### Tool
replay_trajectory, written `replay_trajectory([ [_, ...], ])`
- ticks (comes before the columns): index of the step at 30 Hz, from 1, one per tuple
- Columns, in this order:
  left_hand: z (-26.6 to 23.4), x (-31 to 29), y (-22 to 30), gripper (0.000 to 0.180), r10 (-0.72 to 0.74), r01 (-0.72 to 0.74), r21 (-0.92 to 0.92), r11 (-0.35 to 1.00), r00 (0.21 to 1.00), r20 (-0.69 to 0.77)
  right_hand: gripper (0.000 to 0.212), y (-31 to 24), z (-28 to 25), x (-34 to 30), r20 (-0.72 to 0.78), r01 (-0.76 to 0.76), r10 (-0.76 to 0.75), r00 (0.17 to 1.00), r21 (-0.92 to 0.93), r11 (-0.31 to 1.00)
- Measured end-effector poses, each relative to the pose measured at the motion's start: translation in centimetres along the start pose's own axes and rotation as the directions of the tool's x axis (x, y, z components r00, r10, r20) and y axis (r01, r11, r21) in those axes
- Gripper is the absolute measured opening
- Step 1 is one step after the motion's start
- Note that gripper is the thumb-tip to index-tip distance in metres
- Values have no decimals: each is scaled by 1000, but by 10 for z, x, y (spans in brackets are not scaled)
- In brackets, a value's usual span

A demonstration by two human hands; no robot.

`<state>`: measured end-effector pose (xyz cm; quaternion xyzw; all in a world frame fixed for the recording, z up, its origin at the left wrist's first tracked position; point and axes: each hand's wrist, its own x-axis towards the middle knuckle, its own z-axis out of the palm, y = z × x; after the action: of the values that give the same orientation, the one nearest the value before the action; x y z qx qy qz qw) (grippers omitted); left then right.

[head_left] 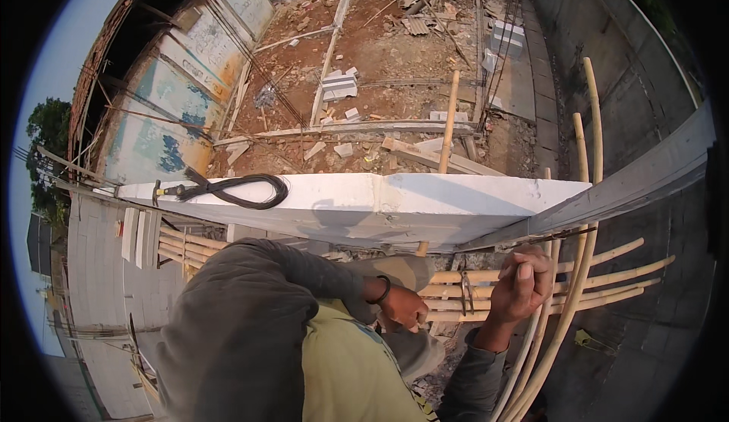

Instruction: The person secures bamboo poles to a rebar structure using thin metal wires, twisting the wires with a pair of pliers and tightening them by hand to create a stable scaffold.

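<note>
Beside upright bamboo poles (598, 148), the right hand (524, 281) is raised, fingers clenched; whether the left hand's (405, 309) are cannot be told. Pliers (465, 280) are seen against horizontal poles (607, 278); bundled black wire (215, 188) is laid on the white wall (326, 192).

Long dark grey cloth sleeves (235, 316), yellow-green cloth shirt front (342, 361) marked with dark print (427, 408), round black band (386, 289) worn on the left wrist (394, 296), grey-brown cloth trousers (419, 355)
</note>
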<state>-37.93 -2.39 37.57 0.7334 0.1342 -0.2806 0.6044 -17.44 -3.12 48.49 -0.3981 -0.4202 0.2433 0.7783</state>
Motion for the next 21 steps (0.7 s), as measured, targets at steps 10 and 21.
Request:
replay_trajectory([
  [10, 17, -313, -21, 30, -392, -807, -545, 227, 437, -810, 14, 29, 198, -16, 637, -414, 548, 542, -366, 834],
  [21, -12, -385, -201, 110, -666, -481, -712, 511, -746, 27, 19, 91, 225, -14, 704, -125, 447, 552, -461, 879],
])
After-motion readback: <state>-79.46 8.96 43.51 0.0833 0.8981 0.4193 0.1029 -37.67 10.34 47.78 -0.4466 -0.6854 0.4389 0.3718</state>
